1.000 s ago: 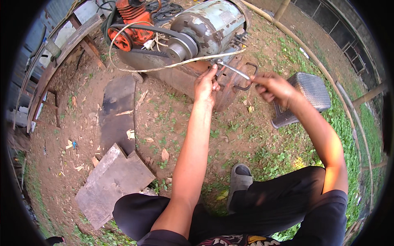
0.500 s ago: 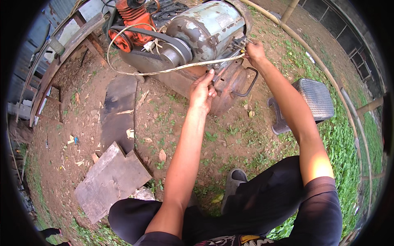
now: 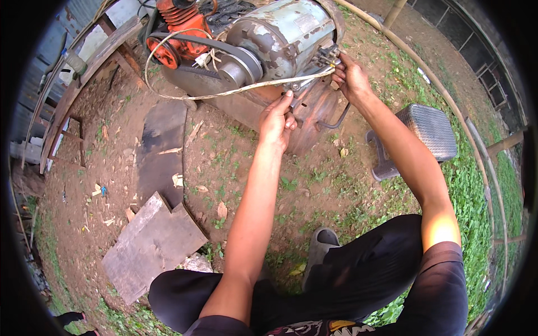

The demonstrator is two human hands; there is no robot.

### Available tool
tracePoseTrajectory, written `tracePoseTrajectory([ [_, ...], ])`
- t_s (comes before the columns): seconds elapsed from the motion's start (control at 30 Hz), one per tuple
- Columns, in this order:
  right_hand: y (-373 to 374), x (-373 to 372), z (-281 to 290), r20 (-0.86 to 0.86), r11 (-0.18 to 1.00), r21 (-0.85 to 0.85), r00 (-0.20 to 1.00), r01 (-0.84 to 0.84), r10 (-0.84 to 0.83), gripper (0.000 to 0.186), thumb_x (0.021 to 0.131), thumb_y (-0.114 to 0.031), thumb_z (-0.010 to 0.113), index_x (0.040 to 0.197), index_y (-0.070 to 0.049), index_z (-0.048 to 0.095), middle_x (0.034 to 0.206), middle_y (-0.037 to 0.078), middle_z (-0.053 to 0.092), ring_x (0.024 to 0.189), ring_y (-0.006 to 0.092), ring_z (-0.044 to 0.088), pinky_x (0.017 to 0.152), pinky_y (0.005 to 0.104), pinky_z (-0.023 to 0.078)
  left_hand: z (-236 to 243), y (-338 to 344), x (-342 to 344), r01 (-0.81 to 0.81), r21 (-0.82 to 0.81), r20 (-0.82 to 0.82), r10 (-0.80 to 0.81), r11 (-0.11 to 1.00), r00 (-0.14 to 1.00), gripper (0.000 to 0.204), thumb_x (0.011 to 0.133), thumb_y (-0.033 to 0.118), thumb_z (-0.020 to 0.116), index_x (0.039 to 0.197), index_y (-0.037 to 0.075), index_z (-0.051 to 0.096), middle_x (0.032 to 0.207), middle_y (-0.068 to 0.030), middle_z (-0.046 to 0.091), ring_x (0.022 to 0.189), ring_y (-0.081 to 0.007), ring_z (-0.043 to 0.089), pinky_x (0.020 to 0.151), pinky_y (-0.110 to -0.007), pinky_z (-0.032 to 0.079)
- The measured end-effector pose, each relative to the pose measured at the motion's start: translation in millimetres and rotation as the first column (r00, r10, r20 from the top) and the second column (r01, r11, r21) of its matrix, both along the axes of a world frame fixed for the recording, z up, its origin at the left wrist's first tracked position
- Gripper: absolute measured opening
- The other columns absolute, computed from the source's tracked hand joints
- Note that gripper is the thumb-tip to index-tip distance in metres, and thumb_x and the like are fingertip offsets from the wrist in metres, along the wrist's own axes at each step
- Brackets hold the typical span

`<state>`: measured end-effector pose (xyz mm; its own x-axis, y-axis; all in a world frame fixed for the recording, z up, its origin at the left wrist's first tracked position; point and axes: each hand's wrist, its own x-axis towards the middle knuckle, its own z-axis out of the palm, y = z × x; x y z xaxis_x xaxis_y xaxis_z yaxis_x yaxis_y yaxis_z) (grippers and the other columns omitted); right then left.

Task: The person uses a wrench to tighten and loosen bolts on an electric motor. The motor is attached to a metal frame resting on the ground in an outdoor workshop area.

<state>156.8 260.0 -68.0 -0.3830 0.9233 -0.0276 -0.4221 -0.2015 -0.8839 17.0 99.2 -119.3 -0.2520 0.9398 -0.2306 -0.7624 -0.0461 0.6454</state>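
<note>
A worn grey-blue electric motor [image 3: 297,33] with peeling paint is mounted on a rusty compressor tank [image 3: 224,109]. My left hand [image 3: 276,120] is closed at the tank's near end, thumb up beside a bolt [image 3: 295,87]; what it grips is mostly hidden by the fingers. My right hand [image 3: 352,78] pinches at the motor's wiring terminals [image 3: 328,56], by the end of a pale power cord [image 3: 241,89]; the small part between its fingertips is too small to name. The cord loops left to a white plug [image 3: 202,59].
A red compressor pump [image 3: 178,22] with a drive belt [image 3: 202,42] stands at the far left of the motor. A grey plastic stool [image 3: 428,131] is at my right. Boards [image 3: 154,246] lie on the dirt at left. A bent handle [image 3: 339,117] juts from the tank.
My right hand has shifted slightly right and down at the terminals, its fingers now curled more, uncovering more of them. My left hand stays nearly in place.
</note>
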Motion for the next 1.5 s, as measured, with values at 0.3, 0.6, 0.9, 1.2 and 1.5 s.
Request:
tracePoseTrajectory([
  [0.3,-5.1,-24.8,6.7,0.225,0.962,0.055,0.936,0.266,-0.272,0.029,0.101,-0.026,0.04,0.099,0.0,0.052,0.06,-0.002,0.035,0.045,0.0084,0.029,0.043,0.0261,0.028,4.5,-2.3,1.2,-0.005,0.001,-0.013,0.005,1.0,1.0,0.022,0.092,0.028,0.062,0.096,0.007,0.063,0.057,0.0069,0.035,0.043,-0.0046,0.029,0.047,-0.023,0.028],
  [0.6,-2.2,-13.6,-2.8,0.206,0.987,0.011,0.966,0.159,-0.158,0.026,0.099,-0.023,0.045,0.097,0.001,0.055,0.061,0.0,0.041,0.048,0.0098,0.035,0.044,0.0257,0.028,-1.9,-1.1,-4.7,-0.037,-0.016,-0.026,0.037,0.999,0.999,0.022,0.09,0.027,0.065,0.095,0.006,0.067,0.058,0.0059,0.047,0.041,-0.0054,0.035,0.043,-0.024,0.034],
  [0.9,12.9,12.9,13.2,0.152,0.998,-0.061,0.988,-0.017,0.026,0.021,0.097,-0.021,0.049,0.09,-0.002,0.051,0.064,0.001,0.044,0.051,0.0098,0.035,0.046,0.0255,0.029,-0.5,3.0,2.1,-0.038,0.005,-0.01,0.038,0.999,0.999,0.023,0.09,0.027,0.065,0.097,0.005,0.064,0.061,0.0044,0.048,0.043,-0.0056,0.036,0.044,-0.023,0.034],
  [1.2,-87.6,92.1,35.3,0.294,0.744,-0.177,0.687,-0.644,0.665,0.035,0.09,-0.015,0.062,0.119,0.001,0.052,0.081,0.003,0.059,0.073,0.0107,0.058,0.067,0.0256,0.051,1.7,1.3,5.4,-0.057,0.018,0.009,0.057,0.998,0.998,0.02,0.092,0.025,0.062,0.098,0.005,0.063,0.064,0.0058,0.048,0.045,-0.0039,0.033,0.047,-0.022,0.031],
  [1.5,-175.6,63.4,27.1,0.195,0.718,-0.346,0.702,-0.604,0.685,0.032,0.094,-0.016,0.055,0.12,-0.001,0.043,0.093,0.015,0.065,0.085,0.0258,0.068,0.074,0.0359,0.057,-4.5,4.5,-0.2,-0.027,0.0,0.093,0.027,1.0,0.995,0.02,0.089,0.025,0.066,0.091,0.006,0.064,0.06,0.0052,0.045,0.041,-0.0052,0.034,0.043,-0.022,0.029],
])
